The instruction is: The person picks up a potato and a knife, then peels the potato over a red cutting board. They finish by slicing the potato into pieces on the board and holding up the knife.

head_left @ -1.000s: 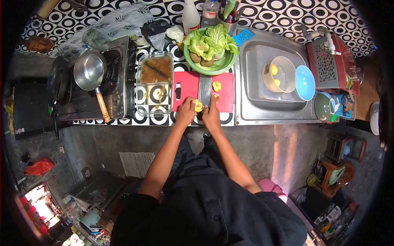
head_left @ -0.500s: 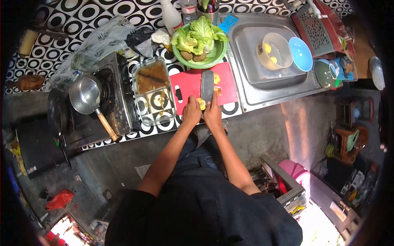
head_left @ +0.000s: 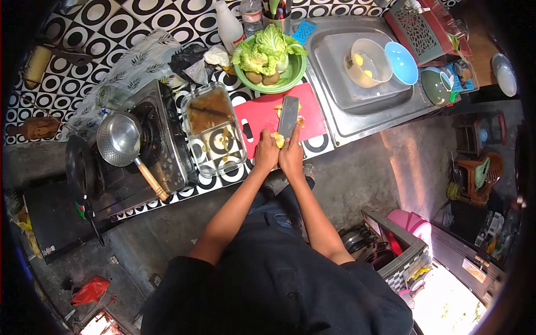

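Note:
My left hand [head_left: 266,152] pins a small yellow potato piece [head_left: 277,139] at the near edge of the red cutting board [head_left: 258,112]. My right hand [head_left: 292,154] grips the handle of a broad cleaver [head_left: 288,116], whose grey blade lies over the board right beside the piece. More yellow bits [head_left: 300,120] lie on the board by the blade. Both hands touch each other over the board's front edge.
A glass dish [head_left: 214,129] with brown peelings stands left of the board. Behind it is a green bowl [head_left: 293,75] of lettuce and potatoes. The sink [head_left: 341,120] to the right holds a tub [head_left: 365,62] and a blue bowl [head_left: 401,62]. A stove with a ladle [head_left: 119,140] is at the left.
The view has swung and tilted, so the counter now slants. My hands stay on the potato piece and the cleaver; the blade has shifted slightly on the board.

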The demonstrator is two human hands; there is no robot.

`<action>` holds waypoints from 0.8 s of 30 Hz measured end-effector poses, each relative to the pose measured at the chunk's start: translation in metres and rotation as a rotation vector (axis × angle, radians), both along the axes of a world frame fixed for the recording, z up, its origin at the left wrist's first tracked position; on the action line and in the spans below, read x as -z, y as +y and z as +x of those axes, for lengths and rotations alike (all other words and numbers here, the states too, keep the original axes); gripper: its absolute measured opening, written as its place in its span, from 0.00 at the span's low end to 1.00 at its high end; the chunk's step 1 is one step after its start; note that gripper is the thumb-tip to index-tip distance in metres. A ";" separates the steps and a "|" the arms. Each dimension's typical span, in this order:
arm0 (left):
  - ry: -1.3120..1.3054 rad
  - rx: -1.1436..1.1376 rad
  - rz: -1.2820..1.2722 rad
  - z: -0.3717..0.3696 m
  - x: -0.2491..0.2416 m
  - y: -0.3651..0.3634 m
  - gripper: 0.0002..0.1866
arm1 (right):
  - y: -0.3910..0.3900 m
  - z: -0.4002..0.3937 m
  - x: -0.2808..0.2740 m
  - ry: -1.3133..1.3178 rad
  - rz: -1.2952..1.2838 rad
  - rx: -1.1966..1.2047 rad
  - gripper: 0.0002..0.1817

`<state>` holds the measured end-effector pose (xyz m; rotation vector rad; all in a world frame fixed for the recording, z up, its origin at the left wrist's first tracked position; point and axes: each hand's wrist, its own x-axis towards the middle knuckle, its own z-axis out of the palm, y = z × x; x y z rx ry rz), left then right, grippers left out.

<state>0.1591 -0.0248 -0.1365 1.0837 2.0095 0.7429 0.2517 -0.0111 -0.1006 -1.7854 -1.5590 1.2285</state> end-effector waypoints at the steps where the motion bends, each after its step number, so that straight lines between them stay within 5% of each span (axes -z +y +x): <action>1: 0.001 -0.003 0.003 0.000 0.000 0.000 0.11 | 0.001 -0.001 -0.004 0.003 -0.024 0.011 0.34; 5: 0.029 -0.027 0.016 0.001 -0.003 -0.001 0.11 | -0.001 -0.002 0.012 0.075 0.092 0.060 0.33; 17: 0.123 -0.033 0.060 0.009 0.002 -0.003 0.09 | 0.008 0.009 0.006 0.194 -0.144 0.083 0.32; 21: 0.124 -0.068 0.138 0.011 0.010 -0.005 0.11 | 0.008 0.010 0.021 0.207 -0.010 0.058 0.33; 24: -0.252 -0.198 0.137 0.000 0.051 -0.011 0.15 | 0.009 0.016 0.004 0.163 -0.065 -0.061 0.32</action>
